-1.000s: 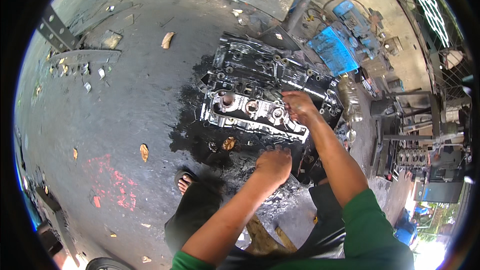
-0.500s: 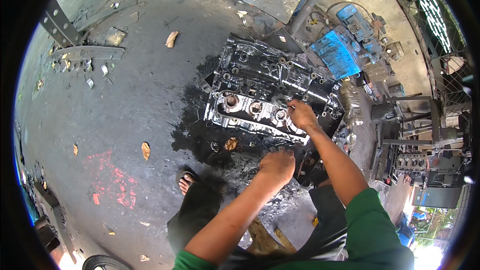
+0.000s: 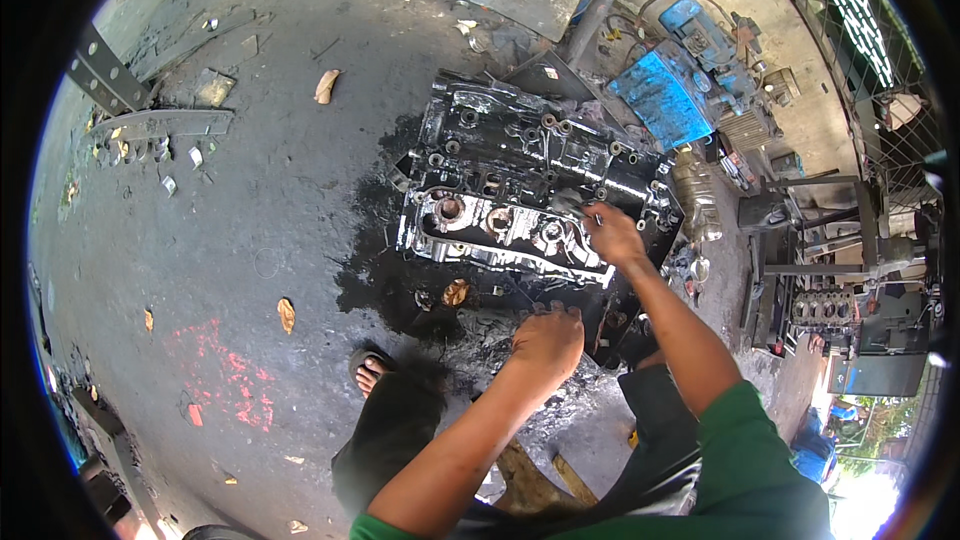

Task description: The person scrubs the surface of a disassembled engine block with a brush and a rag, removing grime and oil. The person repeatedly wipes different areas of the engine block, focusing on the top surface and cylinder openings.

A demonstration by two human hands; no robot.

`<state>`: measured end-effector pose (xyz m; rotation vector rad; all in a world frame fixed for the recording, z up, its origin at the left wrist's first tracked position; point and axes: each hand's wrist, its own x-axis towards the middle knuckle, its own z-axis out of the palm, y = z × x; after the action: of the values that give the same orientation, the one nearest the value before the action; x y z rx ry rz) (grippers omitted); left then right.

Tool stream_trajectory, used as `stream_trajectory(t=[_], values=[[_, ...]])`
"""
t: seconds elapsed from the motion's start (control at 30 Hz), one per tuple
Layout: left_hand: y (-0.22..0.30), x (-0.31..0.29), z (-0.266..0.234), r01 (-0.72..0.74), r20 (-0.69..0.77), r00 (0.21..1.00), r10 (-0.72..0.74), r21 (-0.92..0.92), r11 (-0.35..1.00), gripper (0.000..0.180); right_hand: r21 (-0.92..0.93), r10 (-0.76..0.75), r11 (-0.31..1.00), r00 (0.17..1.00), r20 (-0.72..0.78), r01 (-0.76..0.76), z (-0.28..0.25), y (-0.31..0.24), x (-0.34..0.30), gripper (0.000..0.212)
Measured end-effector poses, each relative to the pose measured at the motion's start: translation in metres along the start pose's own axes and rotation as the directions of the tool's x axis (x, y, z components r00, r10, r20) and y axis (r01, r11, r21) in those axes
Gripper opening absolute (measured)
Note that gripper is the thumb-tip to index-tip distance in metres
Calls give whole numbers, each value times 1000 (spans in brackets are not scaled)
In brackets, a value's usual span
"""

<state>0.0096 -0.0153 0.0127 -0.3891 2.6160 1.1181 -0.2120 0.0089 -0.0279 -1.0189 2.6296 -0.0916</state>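
Observation:
A black, wet-looking engine block [image 3: 530,150] lies on the dark, oily ground in front of me, with round openings along its bare-metal near side. My right hand [image 3: 615,235] is over the right part of that side, fingers closed around a small grey tool [image 3: 568,202]. The tool's blurred end sits against the block; its kind is not clear. Nearer to me, my left hand [image 3: 548,342] hangs just off the block's near edge with its fingers curled. Whatever it may hold is hidden beneath it.
A blue machine with a motor [image 3: 665,90] stands at the far right, beside a plastic bottle [image 3: 697,202]. Metal racks [image 3: 815,230] with parts line the right. A perforated metal bar [image 3: 105,75] is at far left. Dry leaves [image 3: 287,316] lie about. A person in blue [image 3: 815,455] is at lower right.
The view has shifted slightly, so the block sits a little further left. My right hand and its tool have moved slightly right along the block; my left hand stays near its edge.

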Motion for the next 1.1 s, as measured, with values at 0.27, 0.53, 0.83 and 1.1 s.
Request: stream_trajectory(t=[0.27,0.53,0.83,1.1], values=[[6,4,10,-39,-67,997,42,43,998,30,-29,58,998,994,-88,-61,2,6,-5,33],[-5,1,8,-63,-50,997,67,73,995,31,556,201,731,903,380,-396,-62,-6,11,24],[6,14,9,-39,100,994,38,2,999,40,303,99,945,991,95,-124,-94,2,12,30],[5,7,15,-35,179,984,18,93,995,52,192,45,980,904,-424,42,-18,-10,0,27]])
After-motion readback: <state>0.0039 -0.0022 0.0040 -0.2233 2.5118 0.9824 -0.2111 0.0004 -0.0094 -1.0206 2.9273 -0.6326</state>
